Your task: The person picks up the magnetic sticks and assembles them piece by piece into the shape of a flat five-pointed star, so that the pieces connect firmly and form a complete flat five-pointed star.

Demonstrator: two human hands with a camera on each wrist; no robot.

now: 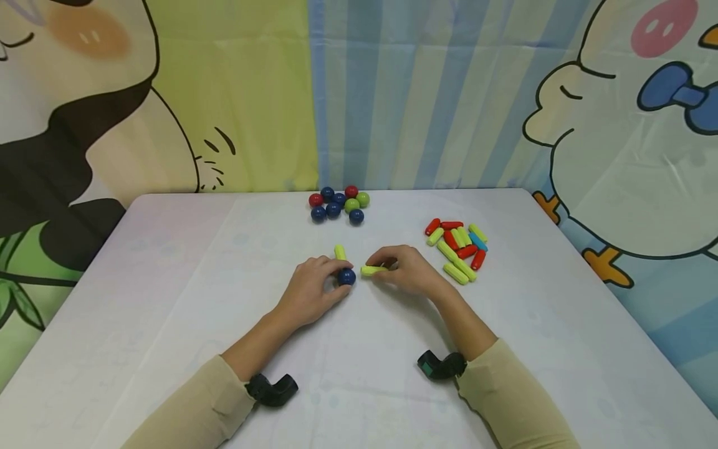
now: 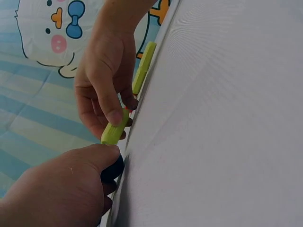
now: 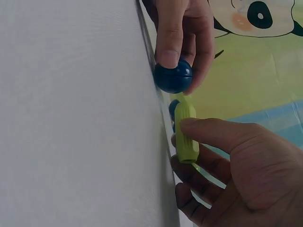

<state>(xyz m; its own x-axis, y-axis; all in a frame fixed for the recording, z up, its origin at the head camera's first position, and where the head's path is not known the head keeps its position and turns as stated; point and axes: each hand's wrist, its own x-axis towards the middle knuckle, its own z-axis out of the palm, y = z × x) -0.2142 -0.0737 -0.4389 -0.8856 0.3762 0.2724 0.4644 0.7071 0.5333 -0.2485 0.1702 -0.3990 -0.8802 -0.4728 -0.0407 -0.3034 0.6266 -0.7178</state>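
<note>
Left hand point(image 1: 310, 290), left of blue ball point(image 1: 347, 276), fingers pinching it. Yellow stick point(image 1: 339, 251) juts from ball's far side, looks attached: one join likely done. Loose balls point(image 1: 333, 210) well beyond ball, unused. Second stick point(image 1: 369, 270) just right of ball, not visibly joined, pinched by right hand's point(image 1: 405, 269) fingers. Farther right of ball: loose sticks point(image 1: 466, 251), unused.

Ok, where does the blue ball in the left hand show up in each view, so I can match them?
Head: the blue ball is just below the picture's center, in the left hand.
Left wrist: the blue ball is left of center, below the middle, partly covered by that hand.
Right wrist: the blue ball is in the upper half, slightly right of center.
Shared landmark: the yellow-green stick in the right hand.
</note>
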